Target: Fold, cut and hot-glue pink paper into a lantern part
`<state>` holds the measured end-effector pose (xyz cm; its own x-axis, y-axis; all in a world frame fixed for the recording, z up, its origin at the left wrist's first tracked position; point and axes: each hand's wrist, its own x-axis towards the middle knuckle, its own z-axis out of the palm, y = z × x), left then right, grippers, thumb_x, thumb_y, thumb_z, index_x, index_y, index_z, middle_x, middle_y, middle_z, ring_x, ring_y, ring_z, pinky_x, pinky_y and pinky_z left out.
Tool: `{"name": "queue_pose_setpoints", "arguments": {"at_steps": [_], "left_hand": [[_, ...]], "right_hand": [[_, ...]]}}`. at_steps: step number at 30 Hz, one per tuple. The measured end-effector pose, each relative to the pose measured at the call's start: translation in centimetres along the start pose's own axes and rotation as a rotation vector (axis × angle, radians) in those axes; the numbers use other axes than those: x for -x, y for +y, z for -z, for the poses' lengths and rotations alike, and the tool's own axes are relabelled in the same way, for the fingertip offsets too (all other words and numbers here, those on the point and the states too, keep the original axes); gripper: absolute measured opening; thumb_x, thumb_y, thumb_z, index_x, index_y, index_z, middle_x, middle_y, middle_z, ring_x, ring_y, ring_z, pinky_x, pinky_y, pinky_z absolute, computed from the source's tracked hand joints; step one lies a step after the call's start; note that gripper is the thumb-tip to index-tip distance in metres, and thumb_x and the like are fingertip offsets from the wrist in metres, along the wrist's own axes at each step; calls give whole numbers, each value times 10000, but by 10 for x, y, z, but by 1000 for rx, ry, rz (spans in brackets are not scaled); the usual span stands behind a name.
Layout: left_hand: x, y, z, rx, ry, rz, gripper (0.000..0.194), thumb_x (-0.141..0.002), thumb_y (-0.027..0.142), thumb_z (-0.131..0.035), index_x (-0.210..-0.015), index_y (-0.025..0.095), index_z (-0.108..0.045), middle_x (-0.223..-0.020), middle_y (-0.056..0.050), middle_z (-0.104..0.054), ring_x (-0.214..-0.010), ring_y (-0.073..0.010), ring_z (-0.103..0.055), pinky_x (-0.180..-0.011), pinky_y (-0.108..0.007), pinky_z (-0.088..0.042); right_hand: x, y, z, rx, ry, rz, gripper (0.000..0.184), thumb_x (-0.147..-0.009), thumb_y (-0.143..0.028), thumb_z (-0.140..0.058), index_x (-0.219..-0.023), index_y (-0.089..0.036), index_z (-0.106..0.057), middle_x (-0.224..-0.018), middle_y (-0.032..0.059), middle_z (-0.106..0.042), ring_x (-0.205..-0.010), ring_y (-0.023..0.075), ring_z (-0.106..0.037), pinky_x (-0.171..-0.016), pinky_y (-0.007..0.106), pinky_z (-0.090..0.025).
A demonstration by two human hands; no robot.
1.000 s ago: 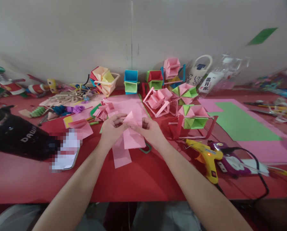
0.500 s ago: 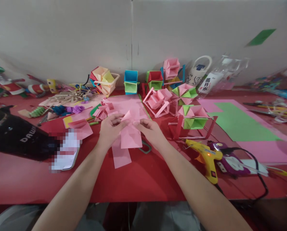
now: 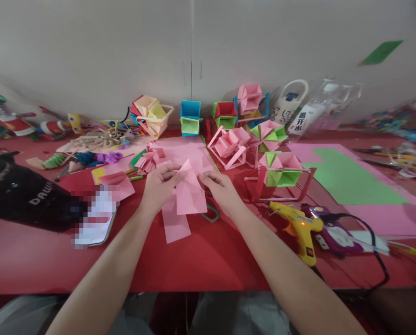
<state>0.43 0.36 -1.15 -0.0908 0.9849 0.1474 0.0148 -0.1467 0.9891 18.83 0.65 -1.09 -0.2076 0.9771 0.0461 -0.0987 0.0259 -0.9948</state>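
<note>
A strip of pink paper, its top folded to a point, is held above the table between my hands. My left hand pinches its left side, thumb lying over the folded part. At the paper's right edge, my right hand has thumb and fingertips drawn together on it; the exact contact is small and hard to see. Under the held piece lies another pink paper strip on the red tabletop. A green scissors handle shows beside it, the rest covered.
A yellow glue gun with a lit light lies right, by a purple power strip. Folded paper wheels on stands line the back. Left are a phone and a black cup; green paper lies far right.
The top of the pink paper now shows as a flatter, clearer point. My right thumb and fingers have shifted slightly right, off the folded middle to the edge; my left hand is nearly still.
</note>
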Motion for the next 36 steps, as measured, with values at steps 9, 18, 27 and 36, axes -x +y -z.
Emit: {"name": "queue_pose_setpoints", "arguments": {"at_steps": [9, 18, 27, 36], "left_hand": [[4, 2, -3, -158, -8, -63, 340, -722, 383, -791, -984, 176, -731, -740, -26, -750, -702, -179, -704, -627, -248, -551], [2, 5, 0, -125, 23, -86, 360, -713, 391, -796, -983, 162, -734, -723, -26, -733, -635, -146, -652, -588, -230, -505], [-2, 12, 14, -133, 111, -124, 328, -734, 333, -769, -1014, 168, -727, -574, 34, -623, -482, -77, -482, -478, -197, -380], [-12, 4, 29, -83, 209, -171, 262, -716, 317, -779, -938, 184, -740, -620, 10, -647, -512, -91, -525, -484, -202, -400]], "right_hand": [[5, -6, -10, -69, -8, -13, 451, -620, -378, -860, -943, -200, -600, -888, 47, -726, -816, 221, -695, -700, 343, -558], [5, -2, -12, -87, 4, -17, 449, -618, -348, -862, -973, -207, -626, -849, 35, -745, -753, 207, -710, -700, 359, -581], [3, -3, -10, -59, -4, -87, 399, -579, -373, -879, -856, -179, -668, -698, 20, -725, -626, 165, -671, -647, 315, -543], [2, -4, -1, -102, -52, -79, 299, -793, -456, -707, -939, -196, -676, -813, 44, -735, -757, 171, -692, -804, 359, -557]]}}
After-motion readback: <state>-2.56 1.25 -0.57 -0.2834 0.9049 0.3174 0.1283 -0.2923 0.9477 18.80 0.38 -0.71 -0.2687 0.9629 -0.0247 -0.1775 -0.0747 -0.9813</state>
